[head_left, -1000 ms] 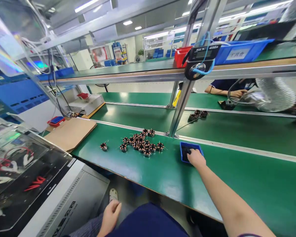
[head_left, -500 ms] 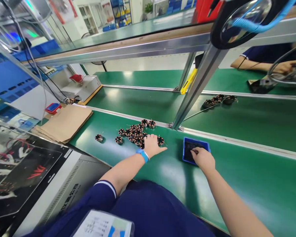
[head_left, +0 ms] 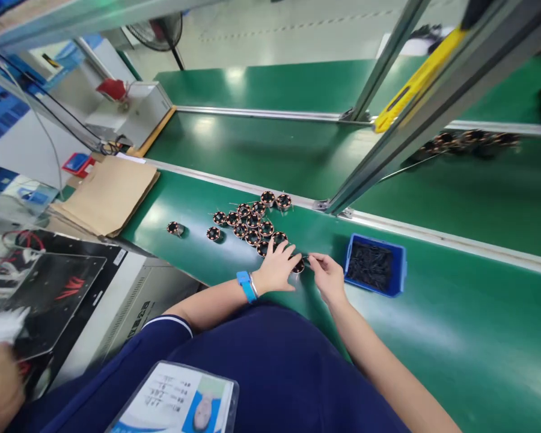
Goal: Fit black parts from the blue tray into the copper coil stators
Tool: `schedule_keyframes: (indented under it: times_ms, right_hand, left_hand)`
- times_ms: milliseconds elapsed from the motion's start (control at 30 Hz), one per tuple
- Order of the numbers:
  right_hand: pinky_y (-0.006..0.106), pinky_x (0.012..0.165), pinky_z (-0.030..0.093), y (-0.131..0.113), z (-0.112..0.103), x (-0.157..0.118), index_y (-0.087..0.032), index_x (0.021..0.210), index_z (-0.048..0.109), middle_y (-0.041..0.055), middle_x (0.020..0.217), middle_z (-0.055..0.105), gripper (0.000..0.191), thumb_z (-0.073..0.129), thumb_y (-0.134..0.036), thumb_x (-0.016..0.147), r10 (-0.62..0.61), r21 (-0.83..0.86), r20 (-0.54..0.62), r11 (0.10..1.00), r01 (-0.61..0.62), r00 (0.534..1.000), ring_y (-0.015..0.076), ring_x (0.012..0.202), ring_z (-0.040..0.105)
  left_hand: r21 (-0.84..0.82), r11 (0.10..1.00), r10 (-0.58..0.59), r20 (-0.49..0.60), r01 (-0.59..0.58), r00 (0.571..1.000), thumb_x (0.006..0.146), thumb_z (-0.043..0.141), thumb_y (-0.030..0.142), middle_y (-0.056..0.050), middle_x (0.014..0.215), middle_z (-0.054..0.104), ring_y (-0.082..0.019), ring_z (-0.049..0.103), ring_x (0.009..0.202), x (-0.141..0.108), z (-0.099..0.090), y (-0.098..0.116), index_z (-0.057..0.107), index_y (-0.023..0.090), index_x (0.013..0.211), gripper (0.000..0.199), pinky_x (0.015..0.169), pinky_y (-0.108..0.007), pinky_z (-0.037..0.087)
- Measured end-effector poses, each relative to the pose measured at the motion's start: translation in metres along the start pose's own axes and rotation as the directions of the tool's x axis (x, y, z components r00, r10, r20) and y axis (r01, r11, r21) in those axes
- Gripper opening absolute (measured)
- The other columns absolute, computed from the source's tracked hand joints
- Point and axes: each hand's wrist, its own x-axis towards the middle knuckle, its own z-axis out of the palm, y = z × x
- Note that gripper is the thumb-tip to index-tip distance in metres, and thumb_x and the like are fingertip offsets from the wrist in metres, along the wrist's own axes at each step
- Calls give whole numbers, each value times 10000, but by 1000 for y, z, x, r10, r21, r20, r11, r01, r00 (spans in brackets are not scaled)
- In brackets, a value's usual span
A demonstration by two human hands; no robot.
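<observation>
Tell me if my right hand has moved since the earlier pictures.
Yes. Judged against the fixed post, the right hand has moved left, out of the tray to a coil beside the left hand.

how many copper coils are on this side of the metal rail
15 visible: one coil alone at left, thirteen coils clustered, one coil between the left hand and right hand; some may be hidden.

Coils (head_left: 253, 220) on bench (head_left: 460, 343), between sheets (head_left: 110, 193) left and bin (head_left: 403, 270) right
</observation>
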Motion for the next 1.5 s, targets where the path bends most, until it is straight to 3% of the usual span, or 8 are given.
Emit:
schedule_keyframes:
  times_ms: [67,233,400,700,1000,1200,1367,1500]
  right_hand:
    - [376,857,587,6,9,-3,-135,1154,657,76,1126,675,294,640,-375,984,76,66,36,995,-79,996,177,980,669]
    - [370,850,591,8,4,-8,-140,1168,652,80,1144,670,292,633,-370,989,219,154,142,958,-240,965,176,980,667]
    - [373,855,590,2,-3,-6,-136,1163,653,78,1143,668,276,648,-344,981,266,181,187,937,-300,946,179,990,665]
    - [356,828,594,1,0,-8,-134,1154,652,73,1122,670,269,647,-341,982,245,186,173,943,-276,954,170,962,667]
    - [349,816,593,8,2,-7,-133,1133,657,68,1087,677,276,637,-367,987,124,81,207,986,-143,970,163,934,669]
    - [340,796,592,6,-5,-3,-130,1097,662,60,1042,685,287,624,-395,994,-39,-74,291,995,63,956,153,892,672]
    - [357,850,578,-7,-16,-4,-149,1022,684,55,1017,694,272,627,-413,988,-221,-222,354,924,311,909,155,911,665]
    - [369,862,576,-13,-17,-15,-156,1041,690,63,1033,701,314,609,-455,992,-311,-311,374,845,434,874,163,924,670]
  left_hand:
    - [28,999,20,-8,-19,1000,684,874,466,-189,1565,441,-420,356,1442,-14,6,1,494,169,1458,911,1201,-641,244]
    - [13,999,-52,-5,52,999,945,608,301,-164,1409,582,-304,584,1189,-23,21,6,485,159,1466,555,1030,-458,478]
    - [-29,997,-71,-12,71,997,992,513,228,-133,1407,569,-236,627,1140,-22,32,6,456,161,1476,491,998,-354,522]
    - [-68,995,-73,-19,71,997,976,532,211,-126,1406,563,-239,632,1161,-22,33,4,438,169,1473,507,999,-358,551]
    - [-110,992,-70,-23,67,997,962,542,204,-121,1358,578,-251,639,1163,-22,34,3,440,180,1462,511,990,-372,560]
    - [-149,985,-90,-29,84,996,945,558,202,-116,1352,588,-255,643,1174,-22,34,2,439,188,1445,514,998,-379,562]
    - [-178,979,-106,-27,99,994,925,571,194,-124,1335,599,-262,640,1186,-21,33,2,465,172,1390,477,995,-393,570]
    - [-192,976,-107,-19,101,994,910,577,179,-125,1287,619,-266,644,1177,-19,30,2,492,161,1356,454,993,-402,574]
